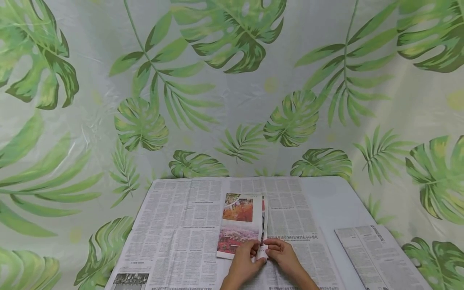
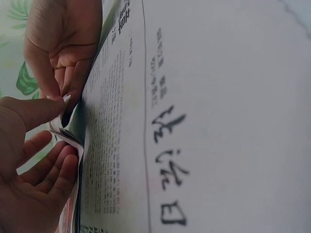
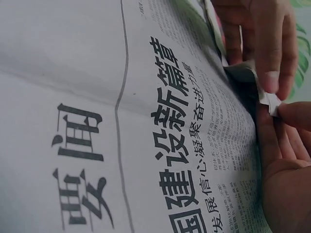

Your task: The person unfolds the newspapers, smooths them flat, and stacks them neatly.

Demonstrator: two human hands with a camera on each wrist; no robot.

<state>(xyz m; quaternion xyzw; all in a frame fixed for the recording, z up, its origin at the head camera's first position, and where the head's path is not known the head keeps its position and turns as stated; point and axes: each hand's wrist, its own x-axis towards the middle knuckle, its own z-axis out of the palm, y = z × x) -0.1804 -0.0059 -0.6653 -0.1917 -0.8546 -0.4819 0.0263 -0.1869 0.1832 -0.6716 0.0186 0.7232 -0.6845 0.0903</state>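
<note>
Both the left hand (image 1: 245,262) and right hand (image 1: 284,257) pinch the thin, folded printed paper (image 1: 238,229) over flat, creased newsprint (image 1: 174,241)

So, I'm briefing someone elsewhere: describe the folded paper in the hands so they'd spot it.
Find the white table before the leaf-patterned backdrop, mostly covered with newspaper sheets. Over these, the left hand and right hand hold the folded paper near one corner. Unlike the grey sheets around it, it shows an orange photo above a pink-and-red one.
</note>
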